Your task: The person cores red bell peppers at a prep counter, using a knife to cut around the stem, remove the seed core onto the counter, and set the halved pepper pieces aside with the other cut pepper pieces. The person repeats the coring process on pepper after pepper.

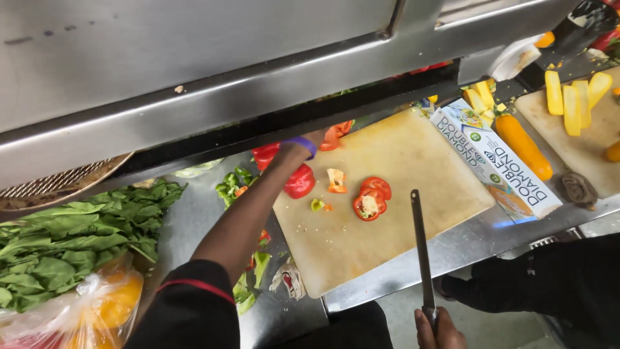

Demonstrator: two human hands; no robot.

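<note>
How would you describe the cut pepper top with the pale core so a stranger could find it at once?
Start at the big pale cutting board in the middle of the steel counter. Just right of its centre, near the knife tip, lie two red rings; the nearer pepper top alone shows a pale seed core, unlike the hollow red ring behind it.

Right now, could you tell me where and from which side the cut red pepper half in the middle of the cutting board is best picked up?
Grip the red pepper half by its outer rim, fingers on opposite sides, coming straight down from above. It lies cut face up on the cutting board, showing its pale seed core, so the firm walls are exposed. The knife in the right hand points at it from the near side, so probably avoid that side.
</note>
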